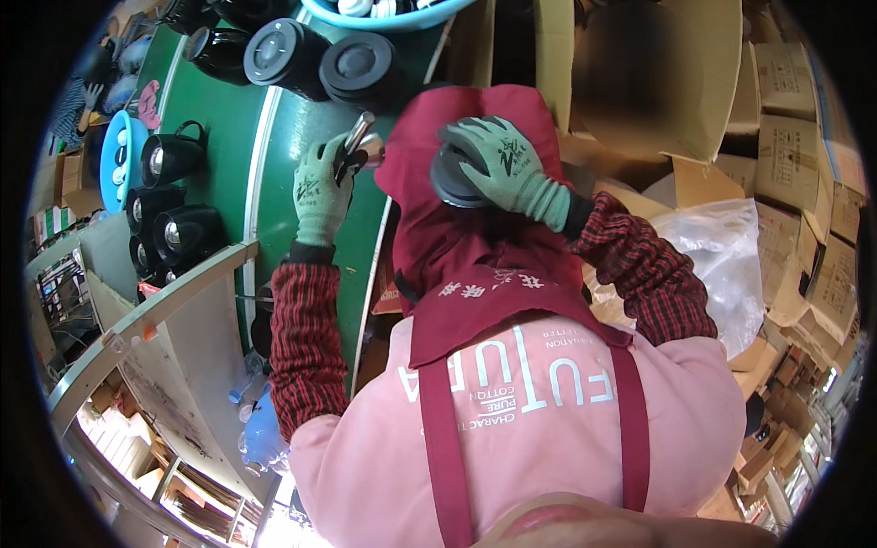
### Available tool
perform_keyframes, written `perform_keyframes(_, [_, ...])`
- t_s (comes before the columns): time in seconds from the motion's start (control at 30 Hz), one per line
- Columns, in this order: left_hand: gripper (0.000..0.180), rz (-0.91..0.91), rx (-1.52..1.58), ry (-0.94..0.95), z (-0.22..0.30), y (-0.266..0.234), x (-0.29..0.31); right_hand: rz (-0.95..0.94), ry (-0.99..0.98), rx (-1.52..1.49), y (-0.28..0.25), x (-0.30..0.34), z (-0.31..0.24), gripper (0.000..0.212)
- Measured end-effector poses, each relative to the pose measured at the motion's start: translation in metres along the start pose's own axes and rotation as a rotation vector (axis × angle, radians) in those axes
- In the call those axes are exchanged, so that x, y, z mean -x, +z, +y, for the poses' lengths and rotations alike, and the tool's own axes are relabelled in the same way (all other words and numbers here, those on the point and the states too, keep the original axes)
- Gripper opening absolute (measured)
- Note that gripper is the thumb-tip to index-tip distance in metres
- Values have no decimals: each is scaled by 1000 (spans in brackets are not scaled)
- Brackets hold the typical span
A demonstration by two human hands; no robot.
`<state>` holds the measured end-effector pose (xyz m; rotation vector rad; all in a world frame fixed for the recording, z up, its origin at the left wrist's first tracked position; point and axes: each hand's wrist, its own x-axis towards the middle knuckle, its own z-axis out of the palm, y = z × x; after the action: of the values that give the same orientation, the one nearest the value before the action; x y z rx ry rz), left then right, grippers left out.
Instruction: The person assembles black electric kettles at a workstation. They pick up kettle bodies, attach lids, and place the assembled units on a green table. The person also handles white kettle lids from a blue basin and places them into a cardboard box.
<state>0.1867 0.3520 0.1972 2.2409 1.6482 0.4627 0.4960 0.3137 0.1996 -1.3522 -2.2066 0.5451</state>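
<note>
My left hand (320,192), in a green glove, is closed around a shiny metal piece (359,134) with a short silver rod and a rounded, coppery part. Its exact kind is not clear. It is over the edge of the green work table (292,137). My right hand (512,169), gloved too, lies curled over a dark round lid-like disc (454,180) above my maroon apron (493,247). The glove covers much of the disc, and whether a vessel sits under it is hidden. The two hands are apart.
Black lidded pots (358,69) stand at the table's far end, near a blue basin (393,20) of white parts. Black handled jugs (172,157) are at left, by another blue basin (116,146). Cardboard boxes (790,155) and a plastic bag (717,260) lie right. A person (78,105) is far left.
</note>
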Motion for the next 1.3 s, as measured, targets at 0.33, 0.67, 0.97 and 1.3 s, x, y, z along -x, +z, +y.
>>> perform_keyframes(0.33, [63,-302,-18,477,107,-1,-58,393,400,-1833,-14,2,18,54])
perform_keyframes(0.67, [55,-167,-176,218,152,1,-32,119,96,-1531,-17,-33,62,47])
perform_keyframes(0.97, [36,-225,243,299,116,-6,-39,-363,99,-1313,-52,-62,67,30])
perform_keyframes(1.3, [25,138,903,172,108,68,-78,-444,-495,-438,-50,-21,-69,18])
